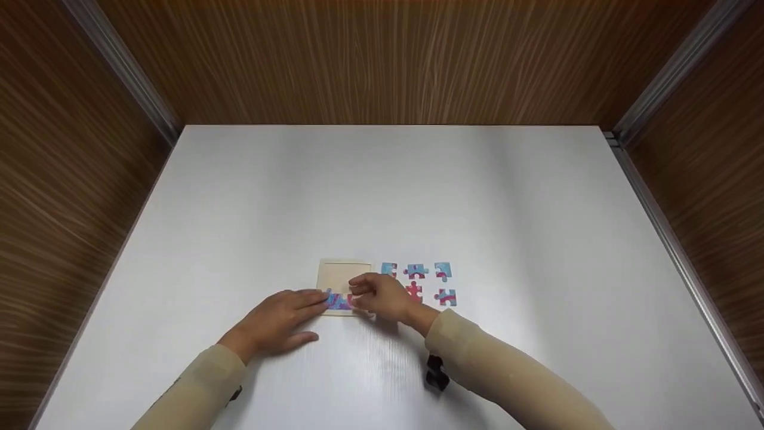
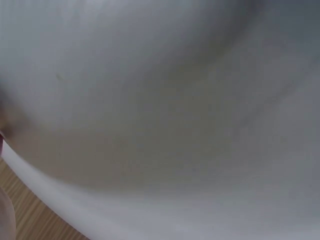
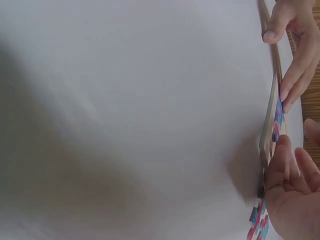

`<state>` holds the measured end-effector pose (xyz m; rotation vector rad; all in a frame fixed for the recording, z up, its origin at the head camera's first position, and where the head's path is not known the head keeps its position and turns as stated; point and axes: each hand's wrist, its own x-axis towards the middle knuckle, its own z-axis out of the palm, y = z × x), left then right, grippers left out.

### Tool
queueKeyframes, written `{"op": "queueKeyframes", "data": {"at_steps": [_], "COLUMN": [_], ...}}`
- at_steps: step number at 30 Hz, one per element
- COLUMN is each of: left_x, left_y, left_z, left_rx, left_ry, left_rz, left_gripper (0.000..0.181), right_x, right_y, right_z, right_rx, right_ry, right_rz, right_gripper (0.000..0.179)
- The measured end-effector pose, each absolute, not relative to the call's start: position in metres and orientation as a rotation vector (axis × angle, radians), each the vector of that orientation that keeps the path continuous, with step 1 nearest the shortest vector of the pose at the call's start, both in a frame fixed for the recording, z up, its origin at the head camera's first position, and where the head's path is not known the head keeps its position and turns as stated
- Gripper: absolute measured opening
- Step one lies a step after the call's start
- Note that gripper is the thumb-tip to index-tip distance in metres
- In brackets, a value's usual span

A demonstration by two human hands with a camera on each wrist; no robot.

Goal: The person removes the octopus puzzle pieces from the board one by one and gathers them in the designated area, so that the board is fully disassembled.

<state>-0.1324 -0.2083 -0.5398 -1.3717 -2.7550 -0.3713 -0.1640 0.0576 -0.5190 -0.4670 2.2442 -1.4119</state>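
A shallow wooden puzzle tray (image 1: 346, 270) lies on the table with joined purple-blue jigsaw pieces (image 1: 338, 302) along its near edge. My left hand (image 1: 279, 319) lies palm down, its fingertips resting on the tray's left edge by those pieces and its thumb spread on the table. Over the tray's near right corner is my right hand (image 1: 385, 297), thumb low at the pieces and curved fingers raised apart from it. Part of the corner is hidden beneath that hand. In the right wrist view, both the left hand (image 3: 300, 55) and right hand (image 3: 292, 192) show at the tray's side.
Right of the tray lie several loose jigsaw pieces in blue and pink, among them a blue corner piece (image 1: 443, 270) and a pink piece (image 1: 414, 291). A black object (image 1: 436, 375) shows below the right sleeve. Wood-grain panels (image 1: 382, 65) bound the white table (image 1: 370, 191).
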Motion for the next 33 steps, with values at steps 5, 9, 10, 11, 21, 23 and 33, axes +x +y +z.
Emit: {"op": "queueKeyframes", "data": {"at_steps": [5, 9, 10, 11, 21, 23, 33], "left_x": [-0.1308, -0.1298, -0.1298, -0.1298, -0.1305, -0.1301, -0.1301], "left_y": [-0.2081, -0.2079, -0.2079, -0.2079, -0.2082, -0.2083, -0.2086], "left_z": [-0.5404, -0.5400, -0.5401, -0.5399, -0.5410, -0.5409, -0.5401], "left_rx": [-1.361, -1.347, -1.344, -1.341, -1.346, -1.348, -1.346], "left_ry": [-2.760, -2.770, -2.774, -2.777, -2.782, -2.783, -2.792], "left_rz": [-0.374, -0.365, -0.362, -0.361, -0.335, -0.337, -0.339], "left_gripper": [0.057, 0.058, 0.058, 0.058, 0.056, 0.057, 0.058], "right_x": [-0.1648, -0.1658, -0.1657, -0.1654, -0.1642, -0.1642, -0.1648], "right_y": [0.0550, 0.0536, 0.0534, 0.0533, 0.0518, 0.0513, 0.0492], "right_z": [-0.5224, -0.5234, -0.5234, -0.5232, -0.5212, -0.5218, -0.5223], "right_rx": [-0.443, -0.420, -0.417, -0.412, -0.464, -0.457, -0.431], "right_ry": [2.266, 2.254, 2.253, 2.252, 2.265, 2.276, 2.337], "right_rz": [-1.402, -1.400, -1.406, -1.415, -1.544, -1.541, -1.404], "right_gripper": [0.030, 0.028, 0.027, 0.026, 0.020, 0.021, 0.016]}}
